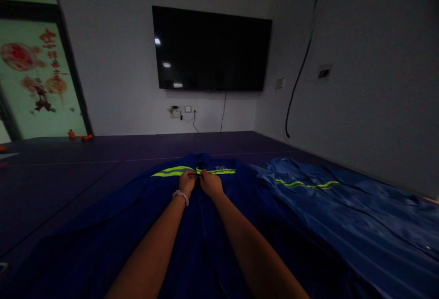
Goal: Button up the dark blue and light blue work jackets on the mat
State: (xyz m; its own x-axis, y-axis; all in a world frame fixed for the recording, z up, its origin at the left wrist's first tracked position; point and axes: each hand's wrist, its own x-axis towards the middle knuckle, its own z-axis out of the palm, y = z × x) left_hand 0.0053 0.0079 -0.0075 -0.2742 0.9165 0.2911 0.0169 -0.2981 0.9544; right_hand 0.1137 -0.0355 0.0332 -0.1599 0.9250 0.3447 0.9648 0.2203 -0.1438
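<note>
A dark blue work jacket point(147, 212) with yellow-green and grey reflective stripes lies spread out, its collar at the far end. My left hand point(188, 183), with a light scrunchie on the wrist, pinches the jacket's front opening at stripe height. Right beside it, my right hand point(210, 183) grips the other edge of the same opening. Both hands are closed and almost touch at the fingertips. Whether they hold a button, zip or only cloth is too small to tell.
A lighter blue garment point(343, 207) with a similar stripe lies at the right. The dark mat point(103, 152) reaches a wall with a television point(212, 52). A black cable point(302, 68) hangs at right. Small orange objects point(86, 137) sit near the door point(37, 79).
</note>
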